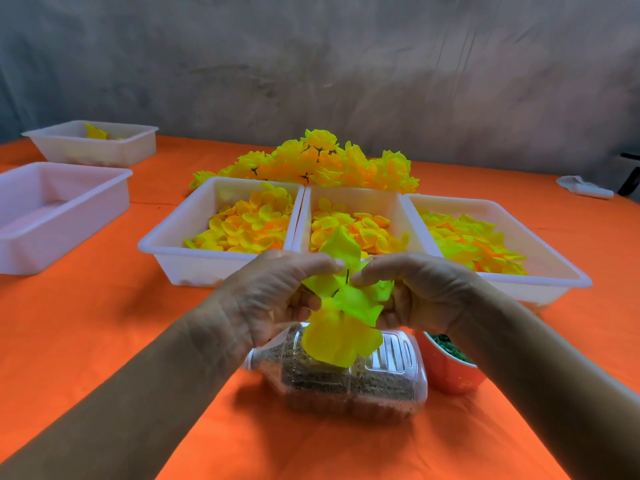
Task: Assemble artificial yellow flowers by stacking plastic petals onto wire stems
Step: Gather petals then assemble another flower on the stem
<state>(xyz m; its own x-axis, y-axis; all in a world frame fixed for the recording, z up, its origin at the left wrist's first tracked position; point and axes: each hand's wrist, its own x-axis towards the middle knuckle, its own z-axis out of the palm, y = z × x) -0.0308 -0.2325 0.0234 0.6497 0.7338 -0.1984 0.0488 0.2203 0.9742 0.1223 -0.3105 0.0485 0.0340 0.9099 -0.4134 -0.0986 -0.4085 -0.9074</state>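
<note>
Both hands hold a bunch of large yellow-green petals [346, 306] above the table's near middle. Thin dark wire stems poke up through the petals between my thumbs. My left hand [273, 292] grips the bunch from the left, fingers curled under it. My right hand [419, 289] pinches it from the right. Behind stand three white trays of loose yellow petals: left tray [166, 251], middle tray [349, 194], right tray [554, 271]. A heap of finished yellow flowers [311, 164] lies behind the trays.
A clear plastic container with brown grains [346, 379] lies under my hands. An orange bowl of green pieces [450, 368] stands to its right. Two more white trays [52, 209] [97, 143] stand far left on the orange tablecloth [104, 323]. A white cloth [585, 190] lies far right.
</note>
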